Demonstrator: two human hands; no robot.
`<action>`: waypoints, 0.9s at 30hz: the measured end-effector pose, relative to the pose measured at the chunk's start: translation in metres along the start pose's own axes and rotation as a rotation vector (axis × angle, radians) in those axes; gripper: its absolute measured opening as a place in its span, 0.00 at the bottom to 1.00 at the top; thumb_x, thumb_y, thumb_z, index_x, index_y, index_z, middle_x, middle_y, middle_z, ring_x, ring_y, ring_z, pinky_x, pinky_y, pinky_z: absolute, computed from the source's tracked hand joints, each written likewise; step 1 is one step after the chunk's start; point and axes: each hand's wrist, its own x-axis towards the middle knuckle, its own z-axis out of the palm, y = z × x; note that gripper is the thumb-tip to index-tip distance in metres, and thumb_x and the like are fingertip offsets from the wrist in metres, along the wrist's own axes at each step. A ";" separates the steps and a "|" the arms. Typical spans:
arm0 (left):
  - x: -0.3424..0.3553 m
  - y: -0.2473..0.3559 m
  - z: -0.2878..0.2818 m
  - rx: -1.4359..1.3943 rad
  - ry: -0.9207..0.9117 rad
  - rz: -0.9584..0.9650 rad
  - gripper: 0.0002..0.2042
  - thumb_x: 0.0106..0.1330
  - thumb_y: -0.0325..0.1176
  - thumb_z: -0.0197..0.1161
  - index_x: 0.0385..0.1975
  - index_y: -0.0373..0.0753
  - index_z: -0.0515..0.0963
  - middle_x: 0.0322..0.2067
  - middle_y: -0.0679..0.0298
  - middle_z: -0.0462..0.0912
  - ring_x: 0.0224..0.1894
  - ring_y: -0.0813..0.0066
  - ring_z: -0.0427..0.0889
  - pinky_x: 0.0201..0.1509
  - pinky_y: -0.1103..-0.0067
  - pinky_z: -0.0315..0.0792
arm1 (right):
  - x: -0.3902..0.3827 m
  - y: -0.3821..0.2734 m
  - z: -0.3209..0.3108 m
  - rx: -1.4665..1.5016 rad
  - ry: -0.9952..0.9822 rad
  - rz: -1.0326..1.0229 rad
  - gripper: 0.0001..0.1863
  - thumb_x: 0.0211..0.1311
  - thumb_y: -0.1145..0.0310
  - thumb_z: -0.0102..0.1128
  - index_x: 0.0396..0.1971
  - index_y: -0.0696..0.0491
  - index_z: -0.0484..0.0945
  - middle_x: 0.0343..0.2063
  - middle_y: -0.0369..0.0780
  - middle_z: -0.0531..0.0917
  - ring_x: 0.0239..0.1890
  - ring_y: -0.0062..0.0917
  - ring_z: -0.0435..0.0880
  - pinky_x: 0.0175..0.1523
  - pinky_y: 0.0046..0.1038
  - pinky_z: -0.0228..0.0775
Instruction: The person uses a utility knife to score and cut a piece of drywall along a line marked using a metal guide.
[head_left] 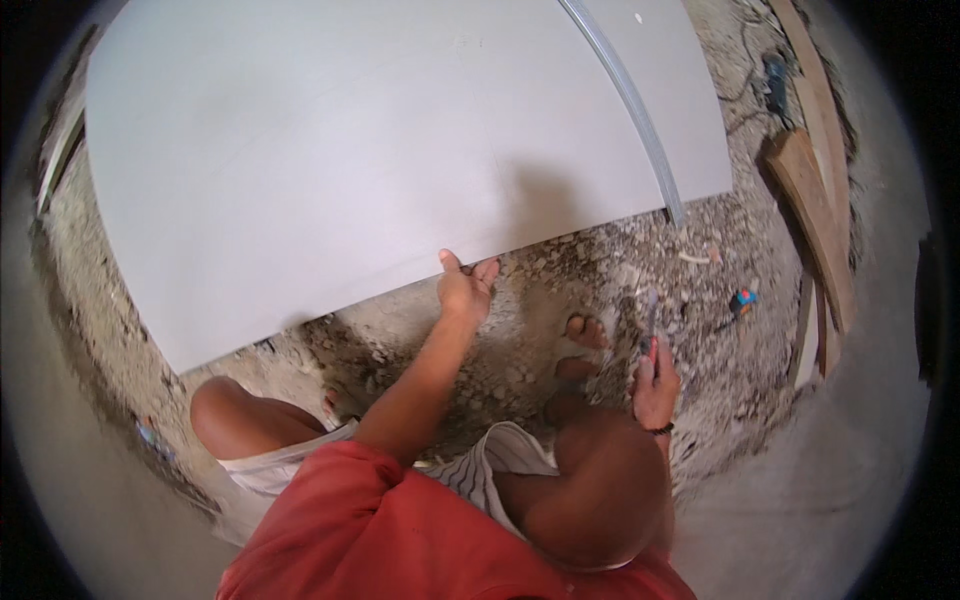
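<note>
A large white board [300,180] spreads out in front of me, its near edge running up toward the right. My left hand [466,290] is at that edge, thumb on the top face and fingers curled at the rim, partly hidden under it. Low on the right, my right hand [655,392] is closed round a red-handled utility knife [653,345]. Its pale, slightly blurred tip points away from me, apart from the board. A long grey metal channel [630,95] lies across the board's right part, its near end jutting past the edge.
Rubble and gravel [720,420] cover the ground around my bare feet. A small blue and orange object [742,300] lies right of the knife. Wooden planks [815,220] line the far right, beside a corded power tool [775,82]. Concrete borders both sides.
</note>
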 end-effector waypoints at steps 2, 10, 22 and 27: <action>0.007 -0.007 -0.004 -0.020 -0.012 0.082 0.26 0.75 0.53 0.39 0.60 0.36 0.59 0.55 0.53 0.67 0.52 0.55 0.76 0.57 0.62 0.74 | 0.046 -0.014 0.010 0.083 -0.095 -0.068 0.25 0.68 0.66 0.48 0.62 0.59 0.66 0.48 0.54 0.79 0.51 0.37 0.81 0.52 0.32 0.71; 0.008 -0.049 0.022 -0.037 -0.049 0.345 0.17 0.76 0.39 0.45 0.54 0.32 0.63 0.48 0.54 0.75 0.44 0.60 0.81 0.48 0.66 0.80 | 0.153 -0.044 0.012 0.171 -0.335 -0.270 0.25 0.66 0.69 0.47 0.63 0.57 0.65 0.49 0.55 0.79 0.50 0.44 0.81 0.52 0.36 0.73; 0.020 -0.054 0.015 0.004 -0.093 0.260 0.16 0.73 0.36 0.53 0.51 0.30 0.65 0.47 0.54 0.75 0.43 0.59 0.79 0.48 0.66 0.80 | 0.174 -0.109 0.045 -0.043 -0.371 -0.592 0.28 0.67 0.67 0.45 0.66 0.54 0.58 0.40 0.57 0.81 0.42 0.51 0.82 0.47 0.44 0.74; 0.019 -0.043 0.007 -0.106 0.030 0.379 0.14 0.72 0.35 0.55 0.49 0.31 0.66 0.43 0.56 0.78 0.39 0.62 0.82 0.41 0.70 0.81 | 0.201 -0.178 0.079 -0.088 -0.261 -0.698 0.28 0.63 0.71 0.45 0.64 0.56 0.60 0.32 0.57 0.83 0.37 0.53 0.82 0.45 0.48 0.74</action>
